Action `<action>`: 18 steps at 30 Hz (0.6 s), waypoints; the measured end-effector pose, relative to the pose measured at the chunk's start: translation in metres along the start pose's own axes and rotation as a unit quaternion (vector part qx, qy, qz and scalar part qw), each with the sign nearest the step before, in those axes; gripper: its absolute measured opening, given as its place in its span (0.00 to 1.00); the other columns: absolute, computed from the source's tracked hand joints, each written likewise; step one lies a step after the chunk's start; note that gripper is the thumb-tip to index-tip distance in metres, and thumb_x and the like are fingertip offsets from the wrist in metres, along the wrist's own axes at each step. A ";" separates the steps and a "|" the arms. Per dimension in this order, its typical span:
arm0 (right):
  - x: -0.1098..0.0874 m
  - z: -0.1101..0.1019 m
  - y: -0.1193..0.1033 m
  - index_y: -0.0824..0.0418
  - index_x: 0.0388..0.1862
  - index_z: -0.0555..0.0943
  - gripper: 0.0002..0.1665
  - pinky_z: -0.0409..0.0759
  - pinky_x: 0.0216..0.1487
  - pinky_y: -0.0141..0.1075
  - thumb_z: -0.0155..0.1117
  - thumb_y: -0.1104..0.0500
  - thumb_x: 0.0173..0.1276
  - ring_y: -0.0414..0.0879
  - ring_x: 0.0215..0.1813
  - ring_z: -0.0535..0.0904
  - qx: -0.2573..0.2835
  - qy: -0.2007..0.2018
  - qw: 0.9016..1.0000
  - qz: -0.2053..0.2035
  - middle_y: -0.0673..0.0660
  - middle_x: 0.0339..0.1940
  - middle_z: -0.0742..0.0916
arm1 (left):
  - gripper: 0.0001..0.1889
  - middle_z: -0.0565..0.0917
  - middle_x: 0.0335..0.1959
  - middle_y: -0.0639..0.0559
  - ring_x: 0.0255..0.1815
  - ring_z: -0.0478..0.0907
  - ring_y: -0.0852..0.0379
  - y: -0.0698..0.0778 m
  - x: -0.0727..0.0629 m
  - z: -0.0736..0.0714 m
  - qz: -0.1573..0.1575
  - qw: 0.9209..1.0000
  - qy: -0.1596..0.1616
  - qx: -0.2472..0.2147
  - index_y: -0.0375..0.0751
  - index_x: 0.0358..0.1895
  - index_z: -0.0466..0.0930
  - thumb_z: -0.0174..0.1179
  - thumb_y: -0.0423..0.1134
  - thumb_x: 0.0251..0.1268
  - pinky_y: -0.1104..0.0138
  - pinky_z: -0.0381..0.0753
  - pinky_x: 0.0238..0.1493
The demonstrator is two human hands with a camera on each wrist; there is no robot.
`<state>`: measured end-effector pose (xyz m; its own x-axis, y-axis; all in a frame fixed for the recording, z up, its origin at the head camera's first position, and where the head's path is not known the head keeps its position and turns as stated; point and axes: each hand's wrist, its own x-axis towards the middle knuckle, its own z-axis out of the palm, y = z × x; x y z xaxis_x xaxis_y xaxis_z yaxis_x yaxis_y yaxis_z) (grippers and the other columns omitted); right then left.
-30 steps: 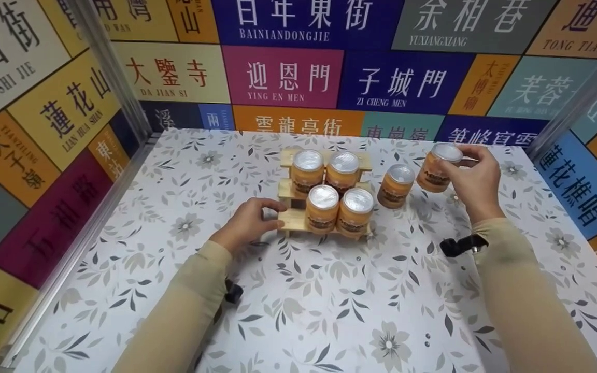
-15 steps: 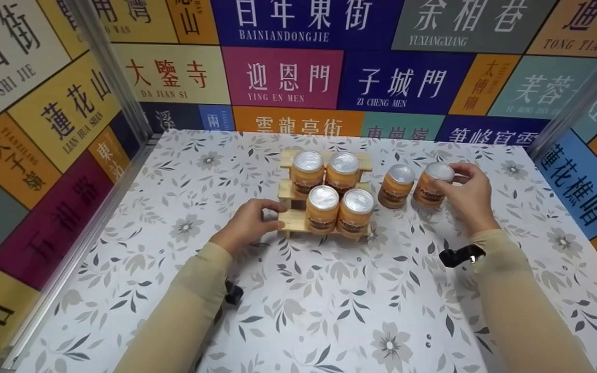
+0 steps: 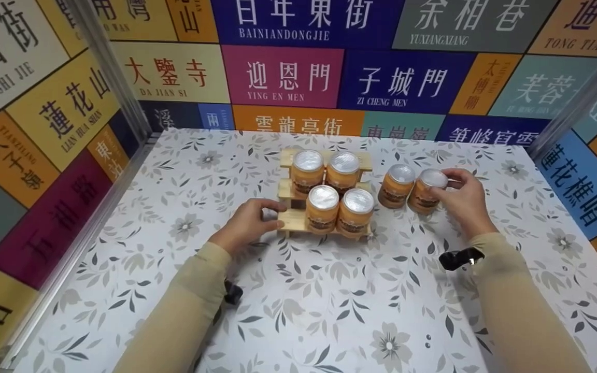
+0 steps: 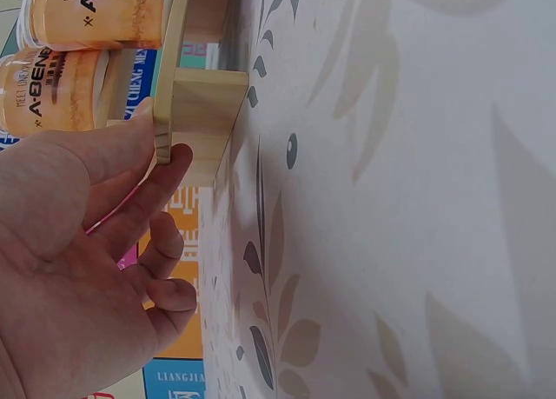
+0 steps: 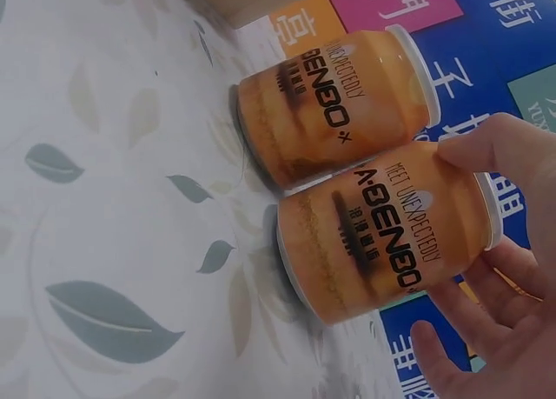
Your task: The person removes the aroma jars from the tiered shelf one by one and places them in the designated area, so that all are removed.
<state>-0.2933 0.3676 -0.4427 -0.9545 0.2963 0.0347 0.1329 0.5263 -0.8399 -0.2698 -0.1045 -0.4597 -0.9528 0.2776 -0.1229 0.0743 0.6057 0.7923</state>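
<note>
My left hand [image 3: 249, 221] pinches the left end of the lowest board of a stepped wooden rack [image 3: 292, 220]. In the left wrist view, the thumb lies over the board's edge [image 4: 165, 86] and the index finger beneath it. Two orange cans with silver tops stand on that lowest step, the front left can [image 3: 322, 210] and the front right can [image 3: 356, 212]. Higher up are a back left can [image 3: 307, 173] and a back right can [image 3: 342, 173]. Right of the rack, my right hand [image 3: 464, 199] grips an orange can [image 5: 382, 234] near its top, close beside another upright can [image 5: 334, 103].
A white tablecloth [image 3: 298, 321] with grey flowers and leaves covers the table. Panels with coloured street-name signs [image 3: 283, 77] rise behind and at both sides. A metal post [image 3: 117, 67] stands at the back left corner.
My right hand has brought its can down and left, from above the table to beside the standing can. The left hand and the rack have kept their place.
</note>
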 end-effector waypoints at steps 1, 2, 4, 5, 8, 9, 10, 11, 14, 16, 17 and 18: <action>0.000 0.000 0.001 0.61 0.69 0.72 0.35 0.76 0.56 0.30 0.73 0.54 0.67 0.51 0.68 0.73 0.000 -0.001 1.000 -0.001 0.61 0.66 0.78 | 0.17 0.85 0.58 0.55 0.42 0.75 0.56 0.000 0.000 0.000 -0.001 1.000 0.001 0.000 0.52 0.57 0.86 0.71 0.38 0.66 0.62 0.73 0.47; -0.001 0.000 0.001 0.62 0.70 0.72 0.36 0.75 0.57 0.31 0.73 0.53 0.67 0.52 0.68 0.73 0.000 -0.002 1.000 -0.003 0.61 0.66 0.78 | 0.18 0.86 0.58 0.55 0.41 0.75 0.55 0.000 0.000 0.000 -0.002 1.000 0.001 -0.001 0.52 0.57 0.86 0.71 0.38 0.65 0.62 0.73 0.46; -0.002 0.000 0.003 0.62 0.70 0.71 0.36 0.75 0.59 0.32 0.72 0.53 0.67 0.52 0.69 0.73 0.002 -0.004 1.000 -0.008 0.62 0.67 0.77 | 0.18 0.86 0.57 0.55 0.41 0.75 0.55 0.000 0.000 -0.001 -0.002 1.000 0.001 0.001 0.52 0.57 0.86 0.71 0.38 0.66 0.62 0.73 0.46; -0.002 0.000 0.004 0.62 0.70 0.71 0.36 0.75 0.59 0.32 0.72 0.53 0.68 0.52 0.69 0.73 0.002 -0.005 1.000 -0.010 0.62 0.67 0.77 | 0.17 0.86 0.57 0.55 0.41 0.75 0.55 0.000 0.000 -0.001 -0.001 1.000 0.001 0.001 0.52 0.57 0.86 0.71 0.38 0.66 0.62 0.73 0.46; -0.003 -0.001 0.006 0.62 0.70 0.71 0.36 0.75 0.60 0.33 0.72 0.52 0.68 0.51 0.68 0.73 0.003 -0.008 1.000 -0.012 0.60 0.66 0.77 | 0.17 0.86 0.58 0.55 0.41 0.76 0.54 0.001 -0.001 -0.001 0.000 1.000 0.001 0.002 0.52 0.57 0.86 0.71 0.38 0.66 0.61 0.74 0.48; -0.003 -0.001 0.007 0.62 0.70 0.71 0.36 0.74 0.60 0.33 0.72 0.53 0.68 0.51 0.67 0.73 0.004 -0.010 1.000 -0.012 0.60 0.65 0.78 | 0.17 0.86 0.58 0.56 0.42 0.76 0.55 0.000 -0.001 -0.001 0.000 1.000 0.001 0.003 0.52 0.57 0.86 0.71 0.38 0.66 0.62 0.74 0.48; -0.002 -0.002 0.008 0.63 0.70 0.71 0.37 0.74 0.59 0.33 0.72 0.53 0.67 0.51 0.67 0.73 0.004 -0.012 1.000 -0.014 0.59 0.64 0.78 | 0.17 0.85 0.58 0.56 0.42 0.76 0.55 0.000 -0.001 -0.001 0.002 1.000 0.001 0.003 0.52 0.57 0.86 0.71 0.38 0.66 0.62 0.74 0.49; -0.002 -0.002 0.009 0.63 0.70 0.70 0.37 0.74 0.59 0.32 0.72 0.53 0.67 0.50 0.66 0.73 0.004 -0.013 1.000 -0.015 0.58 0.64 0.78 | 0.17 0.86 0.58 0.56 0.42 0.76 0.55 0.000 -0.001 -0.001 0.003 1.000 0.001 0.003 0.52 0.57 0.86 0.71 0.38 0.65 0.62 0.74 0.48; -0.001 -0.004 0.011 0.63 0.71 0.70 0.37 0.73 0.57 0.30 0.73 0.54 0.67 0.49 0.65 0.74 0.004 -0.021 0.999 -0.028 0.56 0.62 0.78 | 0.17 0.86 0.58 0.54 0.40 0.75 0.56 -0.001 -0.001 0.000 0.014 1.000 0.004 0.003 0.50 0.58 0.86 0.71 0.38 0.66 0.63 0.73 0.47; 0.000 -0.005 0.013 0.64 0.71 0.70 0.37 0.73 0.56 0.29 0.73 0.54 0.67 0.49 0.65 0.74 0.002 -0.024 0.999 -0.039 0.56 0.62 0.78 | 0.17 0.86 0.58 0.54 0.37 0.74 0.56 -0.002 -0.001 0.001 0.020 1.000 0.006 0.003 0.49 0.58 0.86 0.71 0.37 0.66 0.63 0.73 0.44; 0.000 -0.005 0.013 0.64 0.71 0.70 0.37 0.73 0.56 0.28 0.72 0.54 0.67 0.48 0.65 0.74 0.003 -0.026 0.999 -0.042 0.56 0.62 0.78 | 0.17 0.86 0.58 0.53 0.37 0.74 0.56 -0.002 -0.002 0.001 0.022 1.000 0.006 0.002 0.49 0.58 0.86 0.70 0.37 0.66 0.63 0.73 0.44; 0.000 -0.005 0.014 0.63 0.71 0.70 0.37 0.73 0.56 0.28 0.72 0.54 0.68 0.48 0.65 0.74 0.003 -0.027 0.999 -0.043 0.56 0.62 0.78 | 0.17 0.86 0.58 0.53 0.37 0.74 0.56 -0.002 -0.002 0.001 0.023 1.000 0.006 0.002 0.48 0.58 0.86 0.70 0.37 0.66 0.63 0.72 0.44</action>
<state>-0.2903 0.3786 -0.4518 -0.9754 0.2066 0.0774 0.0487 0.5438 -0.8378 -0.2680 -0.1054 -0.4616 -0.9519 0.2962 -0.0786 0.1196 0.5952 0.7946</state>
